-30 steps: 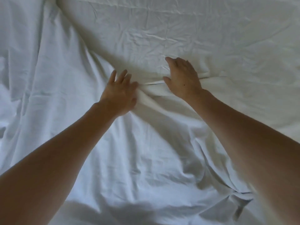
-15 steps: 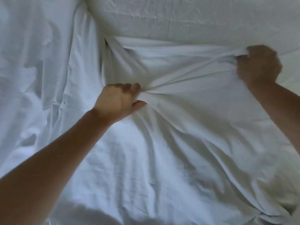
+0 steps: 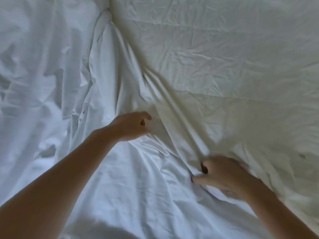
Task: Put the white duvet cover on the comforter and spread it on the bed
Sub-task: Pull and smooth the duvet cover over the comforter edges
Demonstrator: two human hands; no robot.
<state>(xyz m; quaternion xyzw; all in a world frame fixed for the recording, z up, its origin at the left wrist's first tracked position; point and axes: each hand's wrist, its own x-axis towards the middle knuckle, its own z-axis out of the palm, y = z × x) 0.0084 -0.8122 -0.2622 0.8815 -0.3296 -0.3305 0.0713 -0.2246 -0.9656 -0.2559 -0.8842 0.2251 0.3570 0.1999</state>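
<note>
- White duvet cover (image 3: 120, 178) is lying rumpled across the lower and left part of the view, its cloth looking bluish-white and bunched into long folds.
- A band of those folds (image 3: 174, 107) is running diagonally from the upper middle down toward the lower right — gathered tight where it meets the right hand.
- Creamier, flatter cloth (image 3: 224, 57) is filling the upper right; whether it is the comforter or a sheet on the bed cannot be told.
- Left hand (image 3: 131, 125) is hovering over or resting lightly on the cover near the middle, fingers loosely curved and parted, with no fabric seen between them.
- Right hand (image 3: 222, 175) is sitting lower and to the right, well apart from the left, its thumb and curled fingers pinching the gathered edge of the cover; the hand is blurred, so the exact hold is hard to read.
- Both bare forearms are reaching in from the bottom corners.
- A small dark mark (image 3: 302, 156) is showing on the cloth at the right — too small to identify.
- No readable brand, label or writing is appearing anywhere on the fabric.
</note>
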